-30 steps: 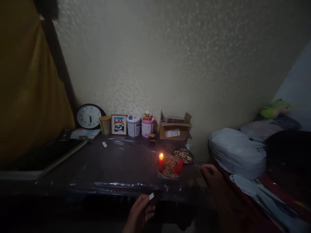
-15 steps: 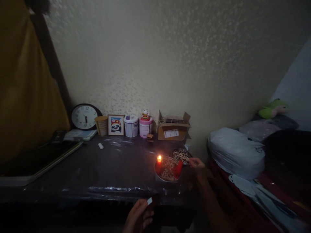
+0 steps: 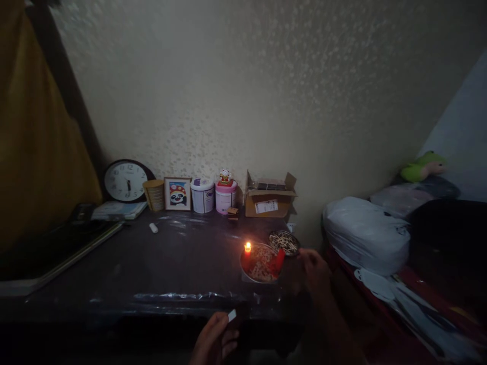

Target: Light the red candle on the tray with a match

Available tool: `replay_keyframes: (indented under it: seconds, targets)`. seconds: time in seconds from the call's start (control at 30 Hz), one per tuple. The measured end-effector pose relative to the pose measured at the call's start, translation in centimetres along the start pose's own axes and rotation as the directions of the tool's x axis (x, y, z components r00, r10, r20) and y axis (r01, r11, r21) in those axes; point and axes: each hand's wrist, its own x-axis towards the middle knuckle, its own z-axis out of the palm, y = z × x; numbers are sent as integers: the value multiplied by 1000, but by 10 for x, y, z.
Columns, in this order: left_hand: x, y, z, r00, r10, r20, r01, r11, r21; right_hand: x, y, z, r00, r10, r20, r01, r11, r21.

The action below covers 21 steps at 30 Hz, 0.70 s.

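Low in front of the table edge, my left hand pinches a small flat white piece between thumb and fingers. My right hand is at the table's right side, fingers pinched together and dim; what they hold, if anything, I cannot make out. Just left of it is a round dish of matchsticks. In front of that dish stands a round bowl of pale bits, with a lit red candle upright at its left side and a red piece at its right.
Along the wall stand a clock, a framed panda picture, a white tub, a pink tub with a cat figurine, and an open cardboard box. A white object lies on the dark table. White bags are at right.
My right hand has drawn slightly away from the matchstick dish, to the right and down. My left hand keeps its grip on the white piece. The view has shifted a little.
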Motion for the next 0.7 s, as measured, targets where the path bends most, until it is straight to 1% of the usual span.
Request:
replay_keyframes:
  seconds: [0.03,0.07,0.1,0.13,0.17,0.2,0.23,0.27,0.3,0.33,0.4,0.47,0.6,0.7]
  targets:
    - [0,0,0,1000,-4,-1,4,1000,0,-16,-8,-2,999,-12,42,11,1000,10]
    - [0,-1,0,1000,-10,-5,10,1000,0,-33,-15,-2,987,-19,161,10,999,52]
    - [0,-1,0,1000,-10,-14,10,1000,0,-51,-22,1,964,-23,265,2,997,80]
    - [0,-2,-1,1000,-7,-23,7,1000,2,-69,-28,6,934,-19,356,-9,997,75]
    - [0,-3,-1,1000,3,-27,-3,1000,8,-87,-32,13,894,-13,447,-15,998,58]
    - [0,-4,-2,1000,14,-28,-13,1000,20,-104,-36,20,867,-36,497,11,999,54]
    - [1,-5,-4,999,23,-26,-22,999,37,-119,-38,28,813,-99,574,79,995,60]
    - [3,-6,-6,999,34,-21,-32,998,62,-132,-39,34,805,-159,572,146,987,68]
    - [5,-8,-9,999,44,-17,-43,995,92,-143,-40,40,792,-196,578,185,980,78]
    - [6,-9,-12,998,59,-17,-56,991,125,-152,-39,43,779,-212,590,202,976,84]
    - [10,-12,-18,995,101,-25,-94,976,196,-163,-39,47,763,-203,614,186,978,93]
    - [13,-14,-22,987,157,-37,-142,955,261,-166,-38,46,751,-175,637,154,984,90]
    - [15,-18,-25,961,270,-67,-228,902,366,-165,-37,44,753,-140,643,120,990,75]
    - [15,-19,-26,938,341,-66,-280,854,439,-167,-35,46,747,-125,653,100,992,76]
